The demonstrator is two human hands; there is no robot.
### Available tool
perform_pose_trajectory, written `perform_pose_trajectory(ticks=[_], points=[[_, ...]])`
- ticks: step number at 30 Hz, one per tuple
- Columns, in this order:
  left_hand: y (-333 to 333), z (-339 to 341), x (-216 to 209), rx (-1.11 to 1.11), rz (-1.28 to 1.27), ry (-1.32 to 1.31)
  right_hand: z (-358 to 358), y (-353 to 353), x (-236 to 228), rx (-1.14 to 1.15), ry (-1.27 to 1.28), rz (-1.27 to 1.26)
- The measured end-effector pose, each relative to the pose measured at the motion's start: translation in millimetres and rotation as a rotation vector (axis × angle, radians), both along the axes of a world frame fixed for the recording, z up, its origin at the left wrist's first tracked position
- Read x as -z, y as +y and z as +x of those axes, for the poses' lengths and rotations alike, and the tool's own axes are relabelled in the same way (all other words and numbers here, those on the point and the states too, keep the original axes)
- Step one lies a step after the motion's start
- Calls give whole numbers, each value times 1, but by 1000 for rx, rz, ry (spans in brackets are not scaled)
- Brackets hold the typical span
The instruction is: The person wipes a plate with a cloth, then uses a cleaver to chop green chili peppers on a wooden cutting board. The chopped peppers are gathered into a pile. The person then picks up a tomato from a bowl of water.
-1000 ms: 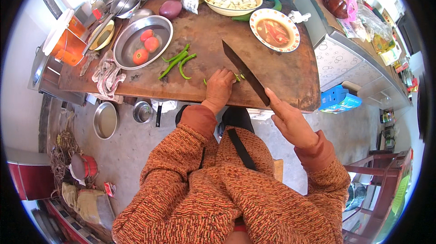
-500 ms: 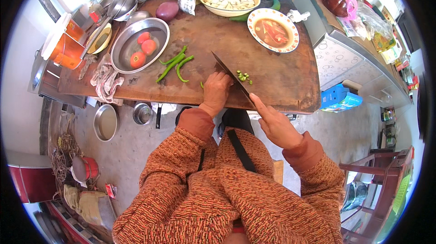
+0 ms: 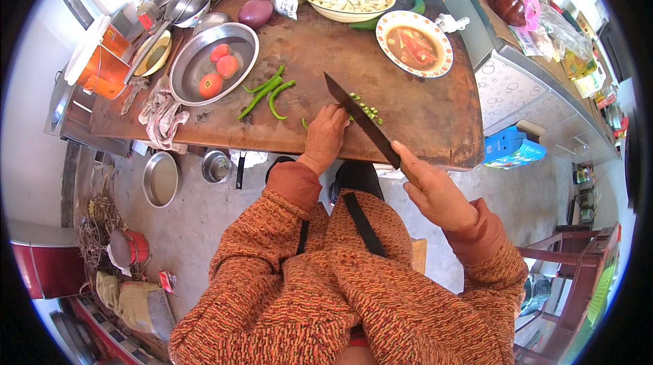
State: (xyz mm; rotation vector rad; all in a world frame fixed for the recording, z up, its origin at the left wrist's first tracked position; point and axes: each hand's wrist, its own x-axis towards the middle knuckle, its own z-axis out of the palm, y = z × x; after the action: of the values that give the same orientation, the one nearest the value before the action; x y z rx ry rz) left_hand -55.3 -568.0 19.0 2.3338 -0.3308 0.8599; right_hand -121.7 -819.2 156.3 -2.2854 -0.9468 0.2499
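Left hand [image 3: 324, 135] is holding a mostly hidden green chilli [image 3: 304, 123] on the wooden table [image 3: 422, 120] | right hand [image 3: 437, 194] is gripping a knife [image 3: 362, 120] | chopped pieces [image 3: 371, 114] are lying beside the blade | whole chillies [image 3: 260, 98] are resting farther left | tomatoes [image 3: 227, 66] are sitting in a metal basin [image 3: 186, 78]

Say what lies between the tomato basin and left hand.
Head view: green peppers lie between the basin and the left hand, with a small green tip near the hand.
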Motion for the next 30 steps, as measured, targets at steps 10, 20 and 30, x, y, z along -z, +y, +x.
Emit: perform_pose_trajectory(ticks=[10,20,30], points=[[3,2,0,27,-6,-2,6,16,33,10,-60,-78],[7,-4,-5,91,100,-2,27,5,28,55,55,113],[-9,13,-3,150,44,-28,8,-4,2,30,-13,101]])
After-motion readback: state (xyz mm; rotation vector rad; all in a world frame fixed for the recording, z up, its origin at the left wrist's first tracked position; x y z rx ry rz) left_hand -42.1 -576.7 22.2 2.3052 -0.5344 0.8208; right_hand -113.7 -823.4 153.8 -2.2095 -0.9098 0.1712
